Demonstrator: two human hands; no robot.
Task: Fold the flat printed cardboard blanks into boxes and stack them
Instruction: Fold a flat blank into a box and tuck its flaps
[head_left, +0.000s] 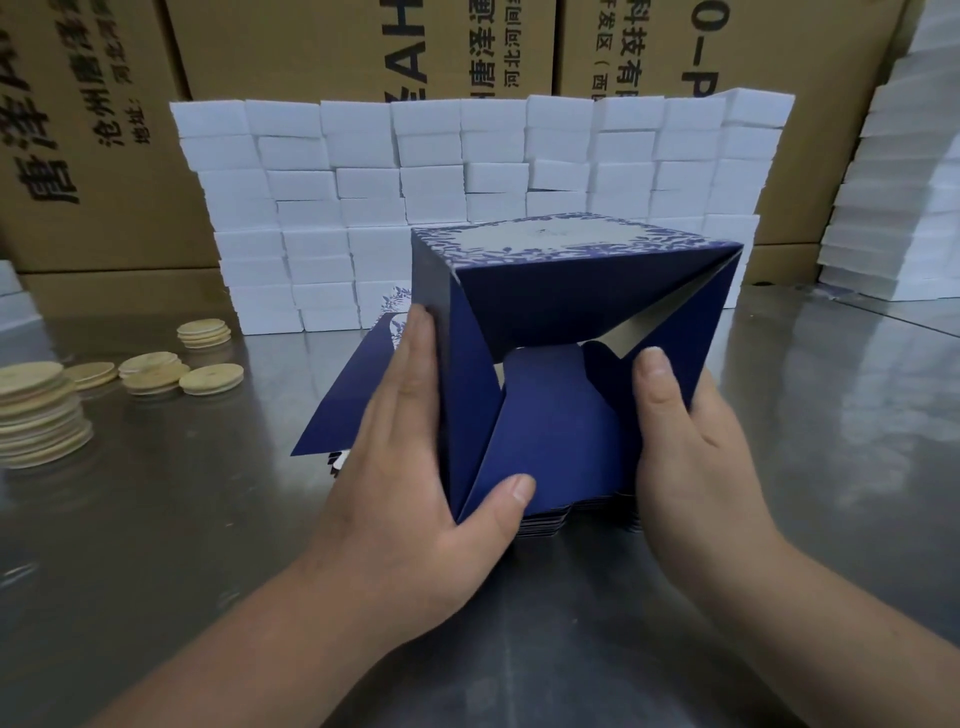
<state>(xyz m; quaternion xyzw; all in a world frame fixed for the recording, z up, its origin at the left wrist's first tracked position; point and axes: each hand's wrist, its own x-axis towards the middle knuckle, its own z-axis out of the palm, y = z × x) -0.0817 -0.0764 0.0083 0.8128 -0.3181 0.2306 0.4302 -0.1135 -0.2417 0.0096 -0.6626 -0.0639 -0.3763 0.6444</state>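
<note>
Blue box (561, 291), half folded with its open end towards the camera and a white-and-blue leaf print on top, stood on a stack of flat blanks (337, 415) on the steel table (156, 545). The left hand (415, 467) lay with straight fingers against the left wall, its thumb pressing the lower flap. The right hand (685, 441) pinched the right flap, thumb in front and fingers hidden behind. Behind stood a wall of white foam blocks (363, 182) and brown cartons (311, 47) printed "AH", "O-P" and "科技有"; wooden discs (36, 410) lay at left
</note>
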